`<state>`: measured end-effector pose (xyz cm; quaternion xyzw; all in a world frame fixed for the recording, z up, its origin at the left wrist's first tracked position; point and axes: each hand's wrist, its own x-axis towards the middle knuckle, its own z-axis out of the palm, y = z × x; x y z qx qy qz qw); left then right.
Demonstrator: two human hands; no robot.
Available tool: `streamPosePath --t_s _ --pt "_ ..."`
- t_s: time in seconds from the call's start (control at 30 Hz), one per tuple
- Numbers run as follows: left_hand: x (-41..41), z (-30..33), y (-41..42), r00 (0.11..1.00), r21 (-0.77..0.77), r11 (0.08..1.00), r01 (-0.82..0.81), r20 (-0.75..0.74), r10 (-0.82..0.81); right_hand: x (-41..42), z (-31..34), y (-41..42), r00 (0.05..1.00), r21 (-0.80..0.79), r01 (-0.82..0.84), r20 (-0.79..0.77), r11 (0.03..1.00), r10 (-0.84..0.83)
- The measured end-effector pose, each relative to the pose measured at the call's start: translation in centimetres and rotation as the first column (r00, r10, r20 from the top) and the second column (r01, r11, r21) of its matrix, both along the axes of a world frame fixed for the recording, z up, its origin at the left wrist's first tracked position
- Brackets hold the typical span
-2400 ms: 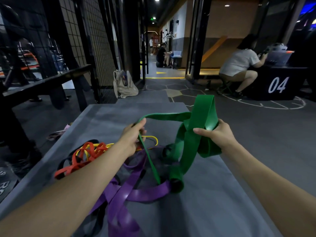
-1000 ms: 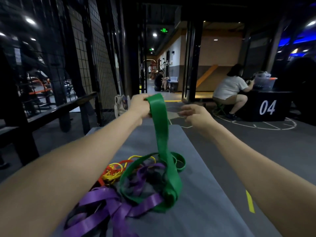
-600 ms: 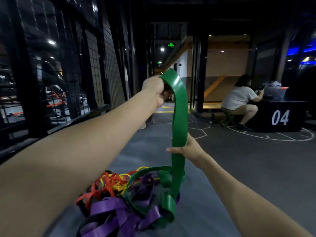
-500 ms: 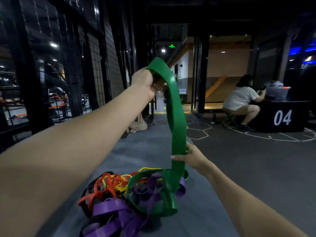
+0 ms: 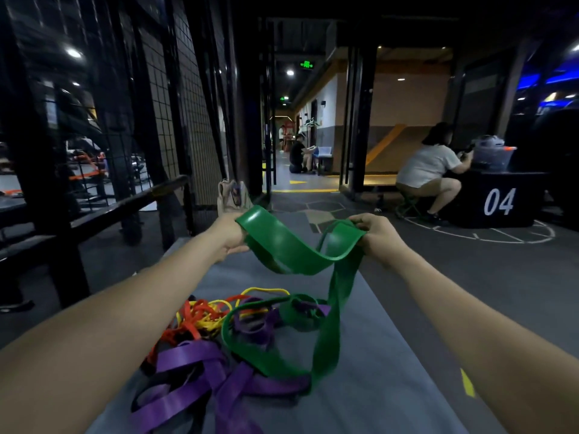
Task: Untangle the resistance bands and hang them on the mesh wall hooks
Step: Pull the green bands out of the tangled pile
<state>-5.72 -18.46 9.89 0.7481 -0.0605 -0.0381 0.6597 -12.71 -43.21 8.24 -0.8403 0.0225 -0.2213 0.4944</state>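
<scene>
**Ana:** Left hand (image 5: pixel 233 238) has its fingers curled round one end of the green band (image 5: pixel 291 250), and the right hand (image 5: pixel 377 234) pinches the other end, so the top stretch sags between them above the table (image 5: pixel 391 364).

**Ben:** And the rest of it?

**Ana:** One strand drops from the right hand into the pile, where a loop lies over the purple bands (image 5: pixel 188 383), just beside the orange and yellow bands (image 5: pixel 203 314). Whether it is knotted through them or only draped, I cannot tell.

**Ben:** So how would you free it?

**Ana:** I'd keep both grips firm, spread the hands apart to open the loop, then lift slowly and watch which purple strand rises with it. Yanking would likely tighten the snarl. Once free, the mesh wall (image 5: pixel 175 120) stands to the left; I can't make out hooks in this dim light.
</scene>
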Motion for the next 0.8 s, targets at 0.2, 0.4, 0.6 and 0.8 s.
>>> streamPosePath --t_s 0.2,0.4,0.6,0.8 --pt "1.1 -3.1 0.0 0.994 0.106 0.994 -0.014 -0.107 0.026 0.0 -1.3 -2.0 0.964 -0.121 0.188 -0.166 0.975 -0.206" --pt "0.9 -5.8 0.5 0.983 0.222 0.975 -0.007 -0.178 0.048 -0.7 -2.1 -2.6 0.873 -0.124 0.281 -0.38 0.952 -0.307" --pt "0.8 -6.7 -0.6 0.971 0.155 0.983 0.096 -0.234 -0.057 -0.5 -2.9 -2.0 0.823 -0.084 0.281 -0.492 0.956 -0.285" --pt "0.9 -7.8 -1.9 0.962 0.075 0.985 0.157 -0.237 -0.136 -0.7 -3.1 -3.1 0.802 0.026 0.364 -0.517 0.931 -0.299"
